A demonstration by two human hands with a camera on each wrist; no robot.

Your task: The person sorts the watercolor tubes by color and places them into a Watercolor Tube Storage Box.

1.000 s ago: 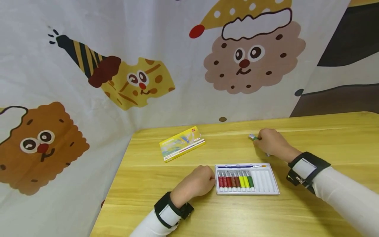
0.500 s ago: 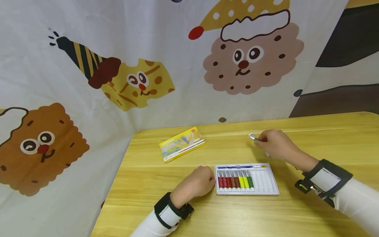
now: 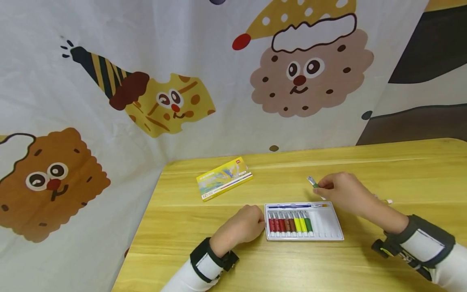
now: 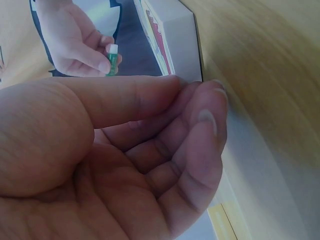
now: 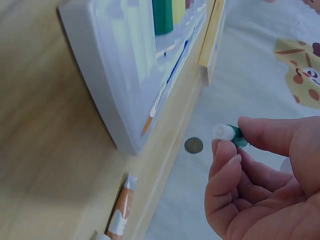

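Note:
A white paint tray (image 3: pixel 333 227) lies on the table, with red, brown, yellow and green paint tubes (image 3: pixel 292 224) in its left slots. Along its far side is a blue paintbrush (image 3: pixel 292 206). My left hand (image 3: pixel 242 223) pinches the tray's left edge between thumb and curled fingers. Above and beyond the tray's far right corner, my right hand (image 3: pixel 343 190) pinches a green paint tube (image 3: pixel 315 185). The tube's silver crimped end points away, and its white cap shows in the right wrist view. My fingers hide part of the tube.
A yellow paint box (image 3: pixel 224 179) lies at the back left. Behind my right wrist is a loose tube with a white cap (image 3: pixel 388 201); an orange tube (image 5: pixel 121 210) shows in the right wrist view. A printed curtain (image 3: pixel 226 101) hangs behind the table.
My right hand has come nearer to the tray's far right corner with the green tube. A loose tube has come into sight behind that wrist. My left hand has stayed in place.

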